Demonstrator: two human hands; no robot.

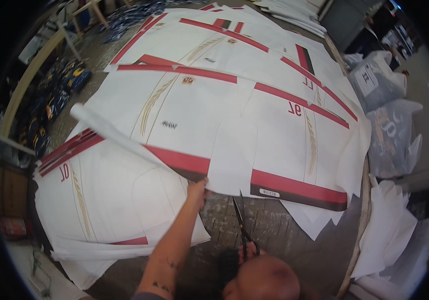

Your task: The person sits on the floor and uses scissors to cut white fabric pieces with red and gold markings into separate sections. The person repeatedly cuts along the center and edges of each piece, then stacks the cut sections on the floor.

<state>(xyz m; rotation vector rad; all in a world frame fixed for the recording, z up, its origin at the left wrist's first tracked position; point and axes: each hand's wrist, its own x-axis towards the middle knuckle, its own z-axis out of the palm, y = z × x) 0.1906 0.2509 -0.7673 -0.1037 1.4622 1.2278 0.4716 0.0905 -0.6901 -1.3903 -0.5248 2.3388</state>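
My left hand (197,194) is closed on the near edge of a large white printed sheet (233,175), just beside a red and dark brown band. The sheet bears mirrored garment-panel outlines, gold leaf-like stripes and red bands. My right hand (247,254) grips a pair of black-handled scissors (243,225). Their blades are parted, pointing away from me, with the tips at the sheet's near edge between two printed panels. To the left, another printed sheet (119,195) lies partly under the rolled-back edge of the first. Whether the sheets are paper or cloth, I cannot tell.
More printed sheets (254,45) overlap across the far part of the worn dark table (224,216). Clear plastic bags (394,135) and crumpled white sheets (387,225) sit along the right edge. Dark blue and yellow patterned pieces (72,80) lie at the far left.
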